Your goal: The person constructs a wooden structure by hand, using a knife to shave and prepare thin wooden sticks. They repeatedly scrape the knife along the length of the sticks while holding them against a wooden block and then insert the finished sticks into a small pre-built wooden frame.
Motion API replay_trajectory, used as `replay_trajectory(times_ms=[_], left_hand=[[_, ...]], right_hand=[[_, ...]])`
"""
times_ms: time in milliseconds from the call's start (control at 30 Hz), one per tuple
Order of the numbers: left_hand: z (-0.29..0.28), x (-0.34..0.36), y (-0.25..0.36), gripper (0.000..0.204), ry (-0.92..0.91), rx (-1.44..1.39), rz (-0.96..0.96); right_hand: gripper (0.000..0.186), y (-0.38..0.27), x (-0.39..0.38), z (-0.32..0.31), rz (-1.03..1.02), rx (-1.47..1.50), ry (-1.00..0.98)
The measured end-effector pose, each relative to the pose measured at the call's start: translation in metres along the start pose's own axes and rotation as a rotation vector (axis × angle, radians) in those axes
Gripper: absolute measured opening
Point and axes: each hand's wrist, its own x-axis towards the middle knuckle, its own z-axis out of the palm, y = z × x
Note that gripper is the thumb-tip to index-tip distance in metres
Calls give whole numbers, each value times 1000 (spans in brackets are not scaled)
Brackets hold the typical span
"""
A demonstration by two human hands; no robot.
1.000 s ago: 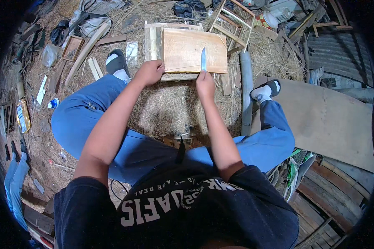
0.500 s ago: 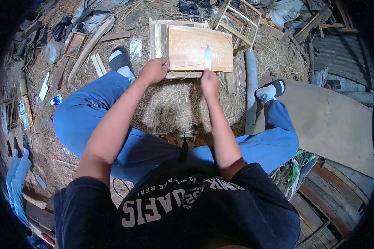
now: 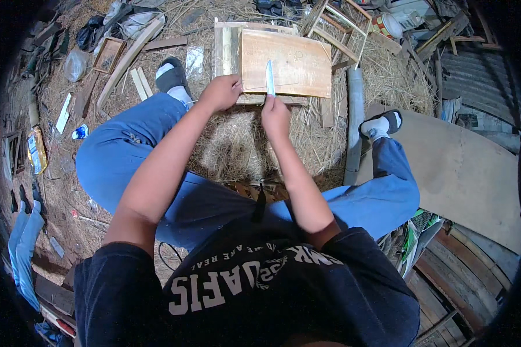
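Observation:
A pale wooden board (image 3: 307, 63) lies on a low wooden stand. My right hand (image 3: 276, 118) grips a knife (image 3: 270, 72) by its handle at the board's front edge, the shiny blade pointing away from me over the wood. My left hand (image 3: 222, 93) is closed at the board's front left corner, fingers pinched together. From those fingertips a thin strip (image 3: 288, 85) runs rightward across the board, passing by the blade. Whether the blade touches the strip I cannot tell.
Straw covers the ground around my feet. A wooden frame (image 3: 344, 34) stands behind the board, with a paint bucket (image 3: 386, 26) farther right. A grey pipe (image 3: 355, 124) lies beside my right leg, near a large flat sheet (image 3: 451, 168). Wood strips (image 3: 140, 84) lie on the left.
The knife and my right hand have moved left, closer to my left hand. More of the thin strip now shows to the right of the blade.

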Motion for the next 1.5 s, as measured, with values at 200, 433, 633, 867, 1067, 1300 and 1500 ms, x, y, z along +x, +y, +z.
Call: replay_trajectory(times_ms=[200, 433, 633, 867, 1067, 1300, 1500], left_hand=[[4, -1, -10, 25, 37, 0, 17], [-1, 3, -8, 25, 9, 11, 10], [1, 1, -6, 24, -21, 29, -42], [-1, 4, -5, 27, -12, -6, -14], [-3, 1, -4, 27, -22, 21, -37], [-4, 3, 0, 27, -12, 51, 28], [-10, 5, 24, 26, -67, 0, 87]], right_hand=[[44, -3, 12, -29, 61, 25, 5], [41, -19, 9, -33, 78, 50, -113], [39, -46, -19, -18, 99, 14, -182], [40, 7, 22, -31, 55, -18, -11], [46, -26, -15, -5, 30, -22, -180], [46, 31, 33, -35, 253, 332, 29], [19, -5, 26, -42, 442, 973, -104]])
